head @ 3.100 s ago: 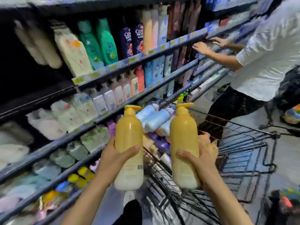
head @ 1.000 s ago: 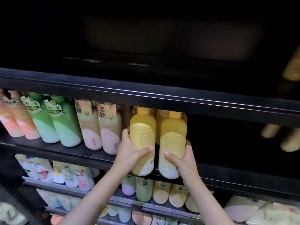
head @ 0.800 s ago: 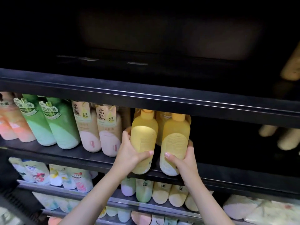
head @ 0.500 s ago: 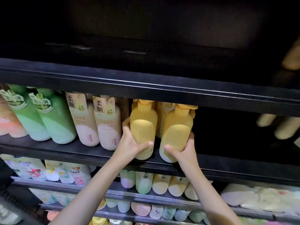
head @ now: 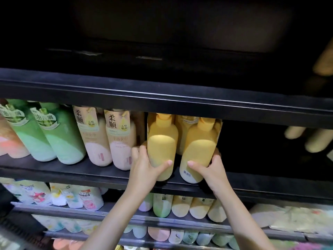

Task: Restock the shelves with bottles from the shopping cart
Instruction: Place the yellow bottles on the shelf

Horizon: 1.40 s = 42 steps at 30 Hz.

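Standing upright on the dark middle shelf [head: 108, 175], two yellow pump bottles sit side by side, long axes vertical and tipped slightly back, their pump tops up under the lip of the shelf above [head: 162, 98]. The left hand [head: 144, 168] wraps the left bottle [head: 162, 147] low on its body, thumb across the front and fingers curled round its left side. The right hand [head: 210, 168] grips the right bottle [head: 200, 150] the same way, thumb on the front and fingers behind its right side. The right bottle's base carries a white band with a small label near the shelf's front edge. Both bottles are smooth, matte plastic with rounded shoulders and narrow necks; more yellow bottles [head: 182, 127] stand just behind them.

To the left on the same shelf stand two beige-and-pink bottles [head: 108, 138] with printed characters, then two green bottles [head: 48, 134], then a pinkish one at the edge. To the right the shelf is dark, with pale blurred bottles [head: 306, 138] farther off.

The shelving is black, with a glossy front rail. Lower shelves hold rows of pastel bottles [head: 182, 206] in yellow, green and pink, and white patterned bottles [head: 59, 193] at left. The space above the top shelf is in deep shadow.
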Each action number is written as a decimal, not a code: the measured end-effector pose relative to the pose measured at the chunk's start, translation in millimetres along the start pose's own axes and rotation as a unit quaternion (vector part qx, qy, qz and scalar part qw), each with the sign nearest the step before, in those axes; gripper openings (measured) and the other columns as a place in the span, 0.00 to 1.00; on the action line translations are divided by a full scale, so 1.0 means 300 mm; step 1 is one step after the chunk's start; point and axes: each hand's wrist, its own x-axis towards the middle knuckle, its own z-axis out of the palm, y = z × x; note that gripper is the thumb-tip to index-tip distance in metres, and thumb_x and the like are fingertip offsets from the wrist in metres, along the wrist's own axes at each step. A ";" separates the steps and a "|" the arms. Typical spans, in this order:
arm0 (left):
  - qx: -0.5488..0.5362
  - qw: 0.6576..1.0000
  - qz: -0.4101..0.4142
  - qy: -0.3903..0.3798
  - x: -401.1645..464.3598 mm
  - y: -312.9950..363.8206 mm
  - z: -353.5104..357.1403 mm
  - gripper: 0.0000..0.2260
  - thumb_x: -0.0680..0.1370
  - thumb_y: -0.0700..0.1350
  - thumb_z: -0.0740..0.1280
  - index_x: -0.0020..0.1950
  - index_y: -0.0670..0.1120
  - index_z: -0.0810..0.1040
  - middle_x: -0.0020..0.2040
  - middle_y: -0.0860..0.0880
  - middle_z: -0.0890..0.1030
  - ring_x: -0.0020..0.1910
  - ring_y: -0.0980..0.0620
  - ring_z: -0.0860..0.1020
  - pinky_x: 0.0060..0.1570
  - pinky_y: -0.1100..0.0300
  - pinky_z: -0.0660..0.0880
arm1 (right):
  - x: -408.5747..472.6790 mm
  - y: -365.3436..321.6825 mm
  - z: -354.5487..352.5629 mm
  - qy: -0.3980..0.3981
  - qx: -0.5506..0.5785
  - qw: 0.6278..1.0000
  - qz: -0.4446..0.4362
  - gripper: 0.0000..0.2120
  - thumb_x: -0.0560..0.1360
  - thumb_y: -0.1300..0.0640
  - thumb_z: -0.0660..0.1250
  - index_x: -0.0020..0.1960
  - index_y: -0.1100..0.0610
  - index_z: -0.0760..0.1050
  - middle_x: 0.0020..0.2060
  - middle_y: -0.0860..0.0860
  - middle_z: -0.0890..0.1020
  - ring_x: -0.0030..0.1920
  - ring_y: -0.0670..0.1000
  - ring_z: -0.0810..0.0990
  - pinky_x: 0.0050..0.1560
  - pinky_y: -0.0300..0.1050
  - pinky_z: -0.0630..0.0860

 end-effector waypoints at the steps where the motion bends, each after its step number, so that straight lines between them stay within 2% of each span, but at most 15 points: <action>1: 0.009 1.000 -0.004 0.007 0.001 0.007 0.008 0.30 0.65 0.58 0.76 0.55 0.44 0.67 0.52 0.49 0.65 0.52 0.52 0.67 0.48 0.58 0.66 | -0.005 0.004 0.003 -0.006 0.013 1.000 0.005 0.44 0.60 0.47 0.81 0.69 0.55 0.63 0.61 0.54 0.74 0.60 0.53 0.76 0.61 0.52 0.75; 5: 0.009 1.000 0.003 0.000 -0.001 -0.002 0.016 0.30 0.65 0.57 0.76 0.56 0.43 0.66 0.53 0.48 0.64 0.53 0.55 0.61 0.50 0.59 0.62 | -0.030 0.023 -0.020 -0.058 0.116 0.992 0.001 0.38 0.59 0.39 0.74 0.65 0.50 0.65 0.59 0.47 0.78 0.58 0.42 0.79 0.52 0.35 0.77; 9: -0.063 0.997 0.019 -0.050 -0.022 -0.036 0.004 0.25 0.69 0.55 0.73 0.61 0.50 0.68 0.55 0.53 0.71 0.60 0.56 0.65 0.57 0.58 0.67 | -0.025 0.040 -0.037 -0.053 0.103 0.993 -0.022 0.38 0.64 0.44 0.76 0.69 0.53 0.65 0.61 0.47 0.78 0.60 0.44 0.78 0.58 0.39 0.76; 12: -0.125 0.991 -0.012 -0.043 -0.029 -0.035 0.005 0.30 0.68 0.52 0.77 0.64 0.51 0.67 0.59 0.54 0.76 0.59 0.57 0.74 0.56 0.59 0.72 | -0.022 0.027 -0.015 -0.031 0.079 0.996 -0.004 0.40 0.57 0.41 0.78 0.64 0.51 0.68 0.61 0.53 0.77 0.58 0.50 0.79 0.56 0.45 0.77; 14: -0.117 0.993 -0.020 -0.015 -0.026 -0.023 0.020 0.35 0.64 0.52 0.79 0.64 0.49 0.64 0.60 0.52 0.75 0.57 0.57 0.75 0.52 0.62 0.72 | -0.019 0.017 -0.002 -0.020 0.056 0.998 0.002 0.47 0.53 0.38 0.81 0.65 0.50 0.66 0.60 0.51 0.76 0.59 0.50 0.77 0.59 0.48 0.76; 15: -0.097 0.995 -0.018 0.001 -0.024 -0.017 0.030 0.37 0.63 0.53 0.80 0.64 0.48 0.63 0.61 0.51 0.73 0.59 0.55 0.73 0.53 0.62 0.71 | -0.019 0.015 0.003 -0.017 0.053 0.998 0.000 0.48 0.52 0.38 0.81 0.65 0.50 0.65 0.59 0.48 0.76 0.59 0.47 0.77 0.57 0.45 0.76; 17: -0.051 0.998 -0.008 0.027 -0.024 -0.010 0.048 0.42 0.60 0.56 0.79 0.66 0.45 0.62 0.60 0.50 0.67 0.62 0.52 0.68 0.59 0.57 0.68 | -0.028 0.021 0.008 -0.022 0.055 0.998 -0.004 0.44 0.55 0.40 0.78 0.66 0.47 0.63 0.58 0.44 0.77 0.58 0.42 0.77 0.55 0.40 0.75; 19: -0.047 0.999 0.005 0.024 -0.037 -0.014 0.057 0.42 0.61 0.57 0.78 0.68 0.45 0.62 0.60 0.51 0.64 0.65 0.53 0.64 0.61 0.59 0.64 | -0.043 0.049 0.004 -0.047 0.059 0.997 -0.012 0.39 0.61 0.45 0.78 0.67 0.47 0.63 0.60 0.44 0.77 0.60 0.43 0.77 0.61 0.45 0.74; 22: -0.113 0.993 0.016 -0.041 -0.061 -0.042 0.044 0.39 0.65 0.55 0.76 0.70 0.54 0.61 0.64 0.57 0.67 0.65 0.60 0.67 0.62 0.61 0.64 | -0.056 0.087 -0.014 -0.059 0.044 0.997 -0.036 0.34 0.66 0.56 0.79 0.66 0.47 0.66 0.62 0.44 0.77 0.62 0.41 0.76 0.65 0.45 0.73; 24: -0.146 0.987 0.011 -0.072 -0.062 -0.061 0.029 0.36 0.66 0.53 0.75 0.69 0.58 0.60 0.63 0.62 0.71 0.62 0.65 0.70 0.62 0.61 0.69 | -0.051 0.093 -0.016 -0.042 0.046 0.997 -0.036 0.35 0.64 0.58 0.81 0.63 0.45 0.66 0.61 0.43 0.76 0.60 0.38 0.76 0.60 0.38 0.75; 28: -0.071 0.997 0.004 -0.004 -0.043 -0.068 0.061 0.40 0.63 0.50 0.79 0.69 0.46 0.64 0.61 0.53 0.69 0.64 0.52 0.69 0.63 0.56 0.67 | -0.044 0.089 0.020 -0.002 0.038 0.998 -0.044 0.40 0.59 0.57 0.83 0.63 0.46 0.63 0.58 0.41 0.75 0.56 0.31 0.75 0.49 0.26 0.73; 31: -0.035 0.998 -0.013 0.041 -0.032 -0.054 0.091 0.41 0.61 0.52 0.80 0.68 0.42 0.64 0.57 0.50 0.66 0.63 0.47 0.65 0.59 0.58 0.64 | -0.035 0.088 0.041 0.008 0.032 0.998 -0.048 0.40 0.59 0.55 0.83 0.61 0.45 0.62 0.57 0.39 0.74 0.53 0.29 0.75 0.47 0.25 0.73; 36: -0.078 0.997 -0.013 -0.018 -0.058 -0.119 0.074 0.45 0.62 0.52 0.80 0.72 0.46 0.60 0.64 0.54 0.66 0.66 0.55 0.65 0.63 0.59 0.64 | -0.047 0.127 0.023 -0.046 0.011 0.998 -0.039 0.38 0.60 0.51 0.82 0.61 0.39 0.63 0.60 0.37 0.74 0.57 0.30 0.74 0.51 0.26 0.73; 38: -0.071 0.997 0.002 -0.037 -0.073 -0.146 0.058 0.41 0.64 0.50 0.79 0.71 0.49 0.62 0.65 0.55 0.69 0.65 0.56 0.68 0.62 0.58 0.67 | -0.056 0.138 0.022 -0.048 -0.010 0.998 -0.042 0.39 0.60 0.47 0.81 0.65 0.42 0.64 0.61 0.38 0.75 0.59 0.33 0.74 0.57 0.32 0.72; 42: -0.076 0.997 -0.012 -0.006 -0.075 -0.152 0.064 0.36 0.63 0.48 0.80 0.68 0.50 0.68 0.61 0.56 0.72 0.61 0.57 0.72 0.60 0.60 0.69 | -0.053 0.137 0.041 -0.033 -0.018 0.998 -0.042 0.39 0.60 0.45 0.80 0.65 0.44 0.65 0.60 0.38 0.76 0.60 0.36 0.75 0.58 0.36 0.72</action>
